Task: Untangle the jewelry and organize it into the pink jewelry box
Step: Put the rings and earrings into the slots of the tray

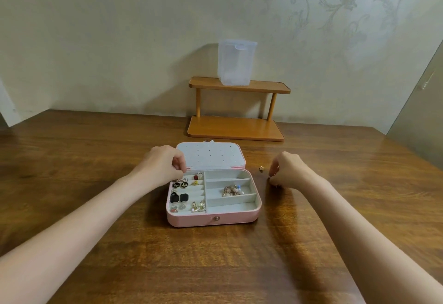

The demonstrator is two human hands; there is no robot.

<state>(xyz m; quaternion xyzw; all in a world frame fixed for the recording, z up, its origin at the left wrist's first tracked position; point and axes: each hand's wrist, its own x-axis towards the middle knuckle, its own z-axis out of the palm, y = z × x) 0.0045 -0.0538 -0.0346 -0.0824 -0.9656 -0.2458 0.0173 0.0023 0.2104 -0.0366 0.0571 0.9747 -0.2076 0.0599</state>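
Note:
The pink jewelry box (213,218) lies open in the middle of the table, its white lid (211,155) folded back. Its left slots hold black earrings (179,198), butterfly studs (179,184) and gold pieces (199,206). A cluster of beaded jewelry (231,190) lies in a right compartment. My left hand (165,164) hovers over the box's far left corner with its fingers curled together; nothing shows in them. To the right of the box, my right hand (286,169) rests on the table and pinches a tiny piece. A small gold piece (261,168) lies loose on the table between the box and my right hand.
A two-tier wooden shelf (237,109) stands against the wall behind the box. A frosted plastic container (236,61) sits on its top tier. The brown wooden table (96,184) stretches wide on both sides.

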